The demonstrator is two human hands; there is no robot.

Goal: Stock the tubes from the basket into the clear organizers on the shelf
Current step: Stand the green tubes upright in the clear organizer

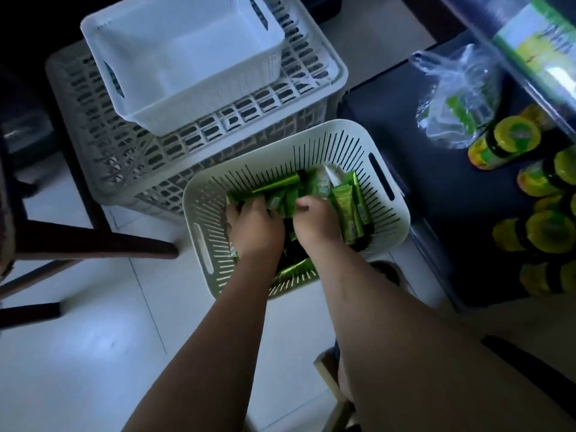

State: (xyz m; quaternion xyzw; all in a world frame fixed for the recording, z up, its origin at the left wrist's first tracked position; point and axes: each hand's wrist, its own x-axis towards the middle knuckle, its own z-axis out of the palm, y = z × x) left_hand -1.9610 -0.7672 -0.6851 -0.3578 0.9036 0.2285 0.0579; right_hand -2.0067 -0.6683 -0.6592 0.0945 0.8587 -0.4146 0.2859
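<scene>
White tile floor (93, 338), dim; in basket (311, 132), left hand (255, 227), right hand (314, 221) fingers (304, 203) clutch green tubes (346, 207).

My feed is dim with a bluish cast. The floor (93, 344) shows a soft pale sheen, while the top-left corner goes black. The shelf (392, 129) at right looks smeared and bent by the wide lens.
</scene>
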